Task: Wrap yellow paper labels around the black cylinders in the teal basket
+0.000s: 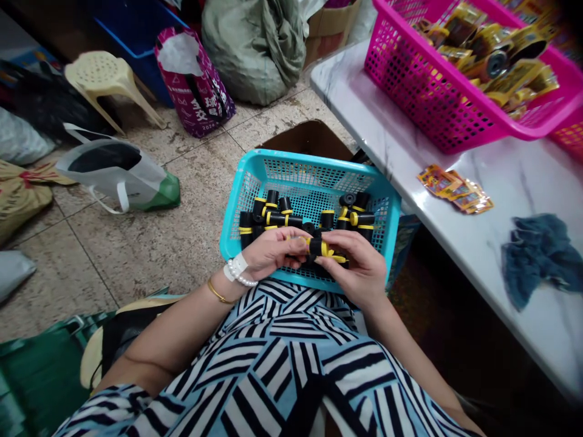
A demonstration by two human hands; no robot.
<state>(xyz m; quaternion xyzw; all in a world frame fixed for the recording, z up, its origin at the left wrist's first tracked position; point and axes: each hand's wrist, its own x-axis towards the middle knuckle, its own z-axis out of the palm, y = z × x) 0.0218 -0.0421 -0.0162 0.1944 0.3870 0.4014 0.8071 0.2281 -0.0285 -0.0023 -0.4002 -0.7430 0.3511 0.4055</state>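
Between my two hands is a small black cylinder with yellow ends (315, 246). My left hand (276, 250), wearing a bead bracelet, pinches its left end. The fingers of my right hand (355, 262) close on the yellow right end, where a yellow piece sticks out below. Both hands are over the front part of a turquoise plastic basket (230, 212). Inside lie several black cylinders with yellow rings (285, 220), some on their sides and some upright. My fingers partly hide the piece I hold and those under it.
On the marbled table (387, 145) to my right stand a pink basket (410, 79) of yellow-wrapped cylinders, a few printed packets (455, 189) and a blue cloth (542, 261). A tote bag (118, 173), a plastic stool (102, 76) and a purple bag (195, 91) are on the floor at left.
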